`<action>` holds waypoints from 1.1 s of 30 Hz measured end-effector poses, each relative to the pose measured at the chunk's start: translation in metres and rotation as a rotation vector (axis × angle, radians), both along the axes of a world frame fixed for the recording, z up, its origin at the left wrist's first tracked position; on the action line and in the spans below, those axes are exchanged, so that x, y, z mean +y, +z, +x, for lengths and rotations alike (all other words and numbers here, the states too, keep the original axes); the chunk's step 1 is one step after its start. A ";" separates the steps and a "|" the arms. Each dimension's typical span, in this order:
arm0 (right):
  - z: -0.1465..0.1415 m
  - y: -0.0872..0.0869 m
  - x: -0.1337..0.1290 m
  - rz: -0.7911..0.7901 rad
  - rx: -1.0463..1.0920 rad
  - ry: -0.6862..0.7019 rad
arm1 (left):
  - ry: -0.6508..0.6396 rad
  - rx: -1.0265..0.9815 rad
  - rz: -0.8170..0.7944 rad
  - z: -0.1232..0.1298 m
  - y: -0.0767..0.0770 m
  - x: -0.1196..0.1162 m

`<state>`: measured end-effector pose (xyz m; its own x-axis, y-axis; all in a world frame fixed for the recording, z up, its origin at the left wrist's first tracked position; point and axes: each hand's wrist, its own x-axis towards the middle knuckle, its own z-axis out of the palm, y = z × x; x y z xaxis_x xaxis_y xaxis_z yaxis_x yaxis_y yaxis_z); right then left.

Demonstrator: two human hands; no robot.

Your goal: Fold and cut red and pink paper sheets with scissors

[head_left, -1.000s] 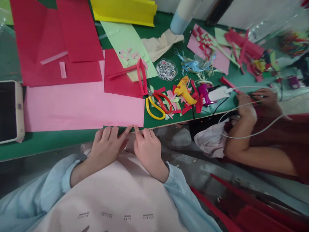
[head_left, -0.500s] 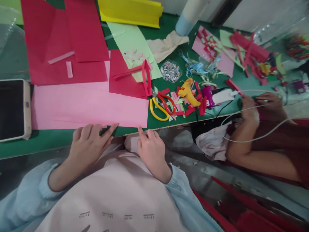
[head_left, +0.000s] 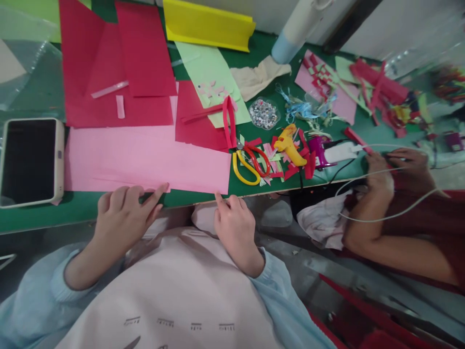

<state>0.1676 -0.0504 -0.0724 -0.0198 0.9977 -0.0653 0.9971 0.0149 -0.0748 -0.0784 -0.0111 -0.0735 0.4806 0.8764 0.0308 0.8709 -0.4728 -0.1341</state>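
Note:
A long pink paper sheet [head_left: 152, 155] lies along the near edge of the green table, with a narrow crease running near its front edge. My left hand [head_left: 121, 213] rests at that front edge, index finger stretched out onto the paper and thumb apart below it. At the sheet's near right corner, the index fingertip of my right hand [head_left: 236, 225] touches the edge, its other fingers bent. Neither hand visibly grips anything. Scissors [head_left: 250, 162] with one yellow and one red handle lie just right of the sheet, a looped red strip [head_left: 229, 121] at their blades.
A phone [head_left: 31, 162] lies left of the sheet; red paper [head_left: 119, 109] is behind it. Rightward are a yellow glue gun [head_left: 289, 144] on paper scraps, a dish of small beads [head_left: 264, 114] and a white cable [head_left: 348, 203]. A co-worker's hands [head_left: 379, 174] are at far right.
My left index finger has slid left along the paper's front edge. My right hand stays at the corner. The whole view has shifted slightly, showing more of the phone.

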 end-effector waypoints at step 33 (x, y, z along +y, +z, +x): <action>-0.029 0.024 0.029 -0.122 -0.134 -0.018 | 0.326 -0.017 0.152 -0.077 -0.005 0.004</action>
